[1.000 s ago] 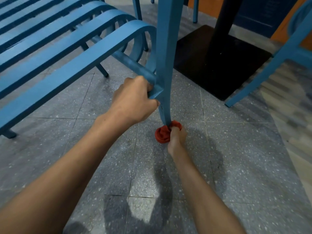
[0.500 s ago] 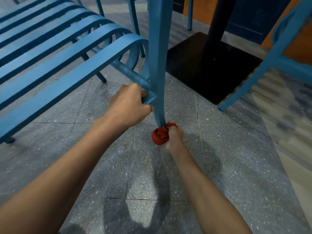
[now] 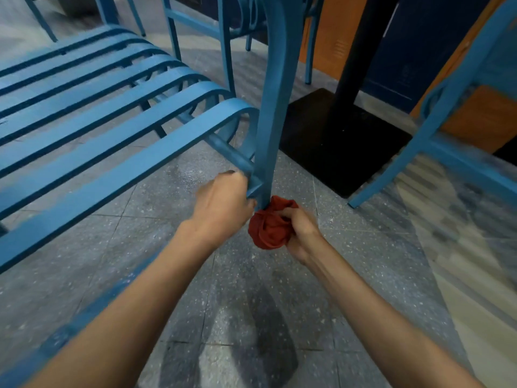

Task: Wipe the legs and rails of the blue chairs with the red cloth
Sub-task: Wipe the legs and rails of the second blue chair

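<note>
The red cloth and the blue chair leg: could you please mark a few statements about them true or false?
1. The right hand holds the red cloth against the chair leg. True.
2. The left hand hangs free, holding nothing. False: it grips the rail beside the leg.
3. The table base behind the leg is black. True.
4. The cloth is spread out flat. False: it is bunched into a ball.

Place: most likely a café or canteen dining area.
Seating: several matching blue chairs (image 3: 112,130), painted metal with slatted seats, standing close together.
Table: a black pedestal post (image 3: 361,51) on a flat square base plate (image 3: 335,141).
Floor: grey speckled tiles (image 3: 251,303) with thin joints.
Walls: an orange panel (image 3: 324,37) beside a dark blue panel (image 3: 433,51).
</note>
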A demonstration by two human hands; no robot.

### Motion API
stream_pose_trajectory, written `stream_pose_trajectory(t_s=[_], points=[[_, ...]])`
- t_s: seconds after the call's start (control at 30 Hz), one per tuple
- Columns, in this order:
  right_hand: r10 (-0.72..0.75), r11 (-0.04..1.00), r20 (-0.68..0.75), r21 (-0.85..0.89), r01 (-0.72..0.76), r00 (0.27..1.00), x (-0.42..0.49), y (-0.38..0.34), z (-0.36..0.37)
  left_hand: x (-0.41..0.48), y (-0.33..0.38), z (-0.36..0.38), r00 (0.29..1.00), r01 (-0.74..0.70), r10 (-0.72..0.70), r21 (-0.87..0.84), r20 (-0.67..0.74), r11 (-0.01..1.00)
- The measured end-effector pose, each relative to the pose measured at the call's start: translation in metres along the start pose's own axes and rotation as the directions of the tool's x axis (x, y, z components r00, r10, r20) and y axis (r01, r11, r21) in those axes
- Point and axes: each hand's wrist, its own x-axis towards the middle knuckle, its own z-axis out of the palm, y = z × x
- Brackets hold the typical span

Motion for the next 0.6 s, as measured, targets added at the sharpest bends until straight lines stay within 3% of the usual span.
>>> stream_pose_trajectory(t_s=[0.13, 0.2, 0.33, 0.47, 0.6], points=[[0.062, 0.99, 0.077, -0.128, -0.052, 0.995, -0.023, -0.024, -0.005, -0.049, 0.021, 0.015, 0.943, -0.139, 0.062, -0.218, -0.327, 0.966], [0.113, 0.982, 0.091, -0.161, -0.097, 0.989, -0.03, -0.034, -0.007, -0.066, 0.028, 0.029, 0.938, -0.16, 0.023, -0.372, -0.347, 0.914], [0.208, 0.97, 0.122, -0.156, -0.188, 0.97, -0.039, -0.049, -0.005, -0.076, 0.033, 0.057, 0.979, -0.052, -0.08, -0.603, -0.19, 0.796], [0.312, 0.901, 0.195, -0.371, -0.225, 0.93, -0.044, -0.043, -0.001, -0.073, 0.036, 0.072, 0.975, 0.184, -0.212, -0.774, 0.066, 0.605], [0.428, 0.837, 0.319, -0.492, -0.239, 0.845, -0.041, -0.04, -0.009, -0.067, 0.017, 0.091, 0.901, 0.271, -0.397, -0.942, 0.176, 0.198]])
